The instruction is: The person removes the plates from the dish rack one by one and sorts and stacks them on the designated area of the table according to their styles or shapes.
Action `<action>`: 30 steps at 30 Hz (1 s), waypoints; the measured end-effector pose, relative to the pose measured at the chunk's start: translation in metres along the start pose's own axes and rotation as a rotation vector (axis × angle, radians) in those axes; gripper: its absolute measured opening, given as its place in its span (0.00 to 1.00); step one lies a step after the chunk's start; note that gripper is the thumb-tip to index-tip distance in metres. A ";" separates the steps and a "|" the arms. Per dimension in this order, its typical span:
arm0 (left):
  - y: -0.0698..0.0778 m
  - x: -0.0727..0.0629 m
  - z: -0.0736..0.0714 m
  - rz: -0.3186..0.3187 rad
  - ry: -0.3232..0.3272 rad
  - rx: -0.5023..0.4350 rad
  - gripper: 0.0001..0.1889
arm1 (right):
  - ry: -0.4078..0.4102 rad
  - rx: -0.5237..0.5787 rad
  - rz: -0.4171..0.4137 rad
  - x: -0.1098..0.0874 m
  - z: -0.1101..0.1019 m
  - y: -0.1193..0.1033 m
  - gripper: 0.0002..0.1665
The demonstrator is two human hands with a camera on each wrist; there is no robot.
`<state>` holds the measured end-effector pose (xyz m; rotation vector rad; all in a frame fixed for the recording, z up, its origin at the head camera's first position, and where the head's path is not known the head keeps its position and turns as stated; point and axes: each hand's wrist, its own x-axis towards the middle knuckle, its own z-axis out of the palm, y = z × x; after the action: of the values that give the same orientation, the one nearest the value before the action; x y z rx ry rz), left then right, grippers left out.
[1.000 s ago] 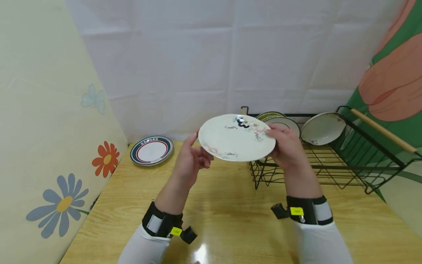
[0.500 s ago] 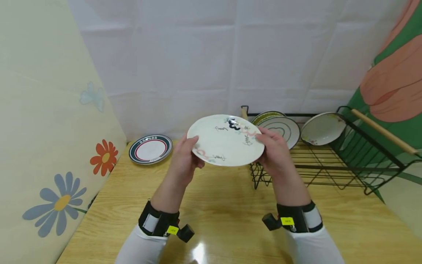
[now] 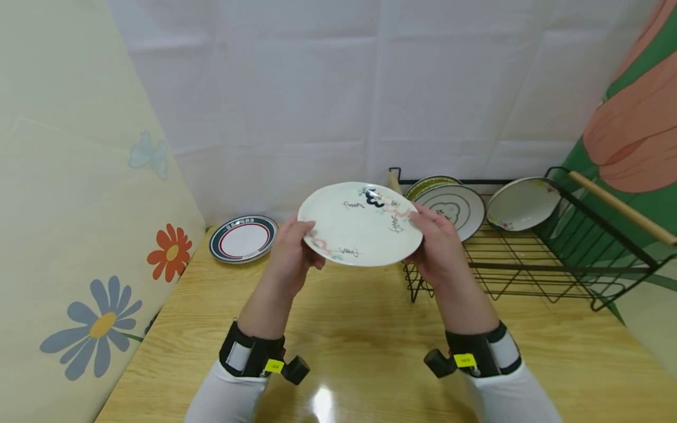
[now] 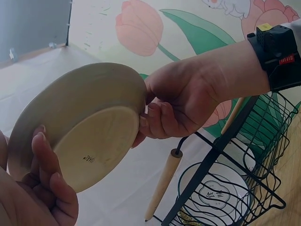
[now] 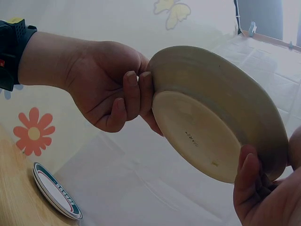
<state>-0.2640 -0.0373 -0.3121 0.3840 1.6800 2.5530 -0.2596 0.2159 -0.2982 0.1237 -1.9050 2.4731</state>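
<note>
A white oval plate (image 3: pixel 359 226) with floral patches and dark script is held up above the table, its face toward the head camera. At its left end my left hand (image 3: pixel 291 249) grips the rim, thumb on top and fingers beneath. My right hand (image 3: pixel 436 244) pinches the opposite end in the same way. Both wrist views show the plate's underside (image 4: pixel 101 141), with a raised foot ring and small dark lettering. Curled fingers of the left hand (image 5: pixel 110 87) press under the rim in the right wrist view.
A black wire dish rack (image 3: pixel 520 267) with wooden handles stands at the right. Several dishes lean in it, including a ringed plate (image 3: pixel 468 211) and a white bowl (image 3: pixel 523 205). A dark-rimmed plate (image 3: pixel 243 239) lies on the wooden table (image 3: pixel 338 352) at the back left.
The oval plate and both hands have shifted left, away from the rack, and then held nearly still. My left thumb has come over the plate's rim.
</note>
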 end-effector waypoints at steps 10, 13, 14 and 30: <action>0.000 -0.001 -0.007 -0.029 -0.089 0.007 0.21 | -0.041 0.042 0.017 0.004 -0.004 0.003 0.32; -0.001 0.000 -0.005 -0.012 -0.076 0.000 0.22 | -0.031 0.060 0.033 0.004 -0.004 0.003 0.33; -0.001 0.000 -0.005 -0.007 -0.069 -0.001 0.23 | -0.027 0.068 0.038 0.004 -0.004 0.003 0.33; -0.007 0.005 0.005 0.050 0.009 -0.007 0.25 | -0.106 0.122 -0.031 -0.002 -0.004 0.003 0.33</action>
<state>-0.2681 -0.0295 -0.3158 0.4200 1.6847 2.5989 -0.2578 0.2186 -0.3023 0.2899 -1.7728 2.6108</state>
